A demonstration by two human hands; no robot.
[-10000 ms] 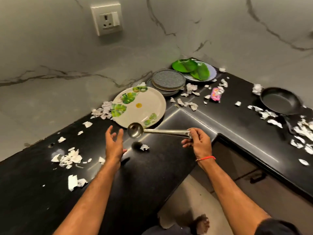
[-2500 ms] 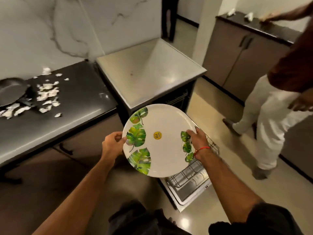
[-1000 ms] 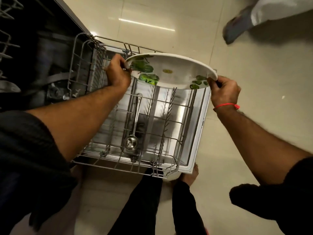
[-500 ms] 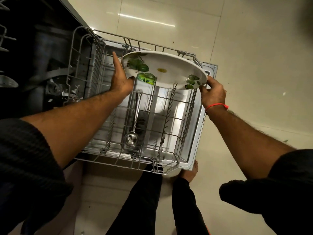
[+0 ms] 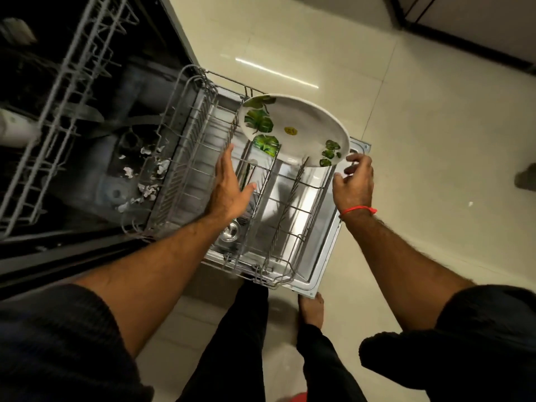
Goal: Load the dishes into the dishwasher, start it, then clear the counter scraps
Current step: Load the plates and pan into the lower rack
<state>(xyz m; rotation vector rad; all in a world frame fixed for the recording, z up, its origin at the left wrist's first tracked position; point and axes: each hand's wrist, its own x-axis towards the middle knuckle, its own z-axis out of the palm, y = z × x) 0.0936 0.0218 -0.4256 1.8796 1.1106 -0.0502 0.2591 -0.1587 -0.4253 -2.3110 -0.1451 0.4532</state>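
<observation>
Hands off: plate [image 5: 301,132] now in lower rack [image 5: 185,158] (w/ ladle [image 5: 230,232]).

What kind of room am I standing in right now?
Most likely a home kitchen: an open dishwasher with its lower rack pulled out, a leaf-print plate standing in it, and a ladle lying there.

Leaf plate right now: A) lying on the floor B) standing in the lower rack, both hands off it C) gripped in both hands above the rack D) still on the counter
B: the leaf plate stands tilted in the lower rack, with the left hand and right hand open and clear of it.
</observation>
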